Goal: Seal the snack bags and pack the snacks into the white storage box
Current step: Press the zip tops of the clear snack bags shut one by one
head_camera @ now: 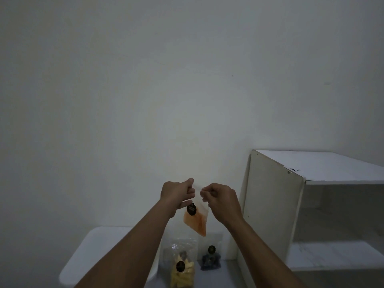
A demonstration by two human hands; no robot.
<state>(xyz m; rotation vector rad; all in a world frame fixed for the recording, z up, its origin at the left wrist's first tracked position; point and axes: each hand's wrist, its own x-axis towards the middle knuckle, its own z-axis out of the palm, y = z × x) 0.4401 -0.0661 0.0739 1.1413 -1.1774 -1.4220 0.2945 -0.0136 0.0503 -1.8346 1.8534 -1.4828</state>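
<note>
A person held a clear bag of orange snacks (196, 221) up in front of a plain white wall (145, 90), both bare arms stretched forward. The left hand (176, 193) pinched the bag's top edge at one corner, thumb raised over curled fingers. The right hand (222, 201) was curled round the opposite corner of the same edge. The bag hung tilted between them, a round black sticker (191, 208) on its face and the orange contents gathered in its lower part. Whether its top was sealed could not be told.

Below the hands, a bag of yellow snacks (182, 269) and a bag of dark blue snacks (211, 258) rested near each other on the grey surface (226, 275). The yellow one was just beside the white storage box (99, 250) at left. A white shelf unit (274, 204) stood at right.
</note>
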